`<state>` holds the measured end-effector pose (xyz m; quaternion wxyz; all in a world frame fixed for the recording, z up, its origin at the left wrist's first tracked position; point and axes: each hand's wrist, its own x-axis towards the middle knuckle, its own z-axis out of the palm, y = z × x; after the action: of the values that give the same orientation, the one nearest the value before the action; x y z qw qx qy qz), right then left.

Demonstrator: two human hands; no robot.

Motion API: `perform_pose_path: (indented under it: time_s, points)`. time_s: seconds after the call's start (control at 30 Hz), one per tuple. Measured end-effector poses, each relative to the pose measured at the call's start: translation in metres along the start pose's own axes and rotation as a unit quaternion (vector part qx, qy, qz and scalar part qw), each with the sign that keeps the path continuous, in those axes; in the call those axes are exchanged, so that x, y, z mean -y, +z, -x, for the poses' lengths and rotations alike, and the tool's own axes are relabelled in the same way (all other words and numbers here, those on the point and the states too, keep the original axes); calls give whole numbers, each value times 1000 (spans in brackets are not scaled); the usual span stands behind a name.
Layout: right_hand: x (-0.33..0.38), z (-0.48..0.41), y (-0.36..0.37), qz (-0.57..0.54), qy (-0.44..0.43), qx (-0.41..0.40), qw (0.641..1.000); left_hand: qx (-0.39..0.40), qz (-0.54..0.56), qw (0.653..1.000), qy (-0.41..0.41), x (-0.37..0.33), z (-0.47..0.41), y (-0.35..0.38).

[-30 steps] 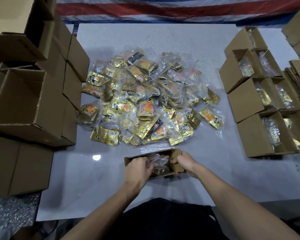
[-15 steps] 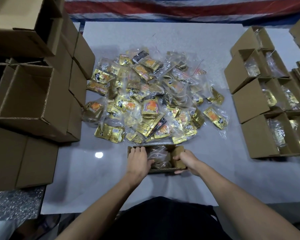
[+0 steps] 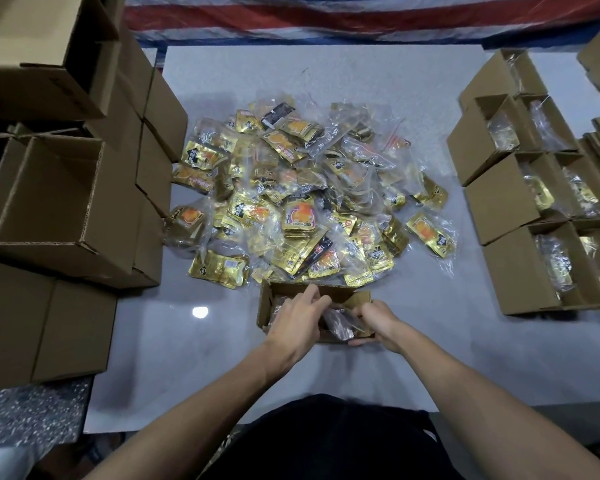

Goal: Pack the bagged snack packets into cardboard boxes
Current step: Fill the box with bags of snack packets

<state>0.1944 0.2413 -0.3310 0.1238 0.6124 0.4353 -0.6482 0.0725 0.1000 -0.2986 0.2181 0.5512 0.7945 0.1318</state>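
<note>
Brown cardboard box [image 3: 266,308], small, open-topped, directly ahead of the person on the white tabletop [image 3: 430,358]. Its long axis runs left to right across the body.

Clear plastic bag of snack packets [image 3: 340,327] lies inside the box, toward its right end and between the two hands. It is crumpled and rides slightly above the near rim.

Left hand [image 3: 297,318]: over the box's left half, fingers fairly straight and reaching toward the far wall. It appears to press down on the contents and clamps nothing.

Right hand [image 3: 378,320]: at the box's right end, fingers curled over the end wall and thumb under the near corner, gripping the box. The hands are close but not touching. The right is nearer the bag.

Judgement: seating step. The bag needs pushing down and leftward along the box's length until it clears the rim.

Heap of gold foil packets in clear bags [image 3: 298,202]: just beyond the box's far wall, nearest packets touching or almost touching it.

Filled brown boxes [image 3: 510,199]: well to the box's right, with bare tabletop between.

Stacked empty brown boxes [image 3: 59,195]: to its left, also with a bare gap.

No room forward. Sideways and toward the body are free.
</note>
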Motion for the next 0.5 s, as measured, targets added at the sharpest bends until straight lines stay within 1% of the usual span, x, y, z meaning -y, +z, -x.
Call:
perform_pose_path:
  time_s: [0.07, 0.1, 0.13, 0.2, 0.27, 0.33, 0.43, 0.5]
  points:
    - [-2, 0, 0, 10, -7, 6, 1000, 33, 44, 997, -49, 6, 3, 7]
    - [-3, 0, -1, 19, -13, 7, 1000, 62, 62, 993, -84, 10, 3, 10]
    - [-4, 0, -1, 31, -21, 7, 999, 93, 64, 987, -113, 14, 3, 13]
    - [-5, 1, -4, 60, -44, 6, 997, 135, 51, 979, -143, 20, 1, 18]
    - [-8, 4, -7, 67, -65, 26, 995, 145, 72, 975, -153, 23, -3, 22]
    - [-12, 7, -9, 51, -75, 57, 994, 146, 133, 965, -174, 26, -9, 23]
    - [-13, 9, -10, 60, -97, 92, 989, 149, 266, 925, -227, 30, -16, 21]
    - [-12, 10, -10, 70, -111, 101, 986, 156, 324, 899, -249, 35, -20, 20]
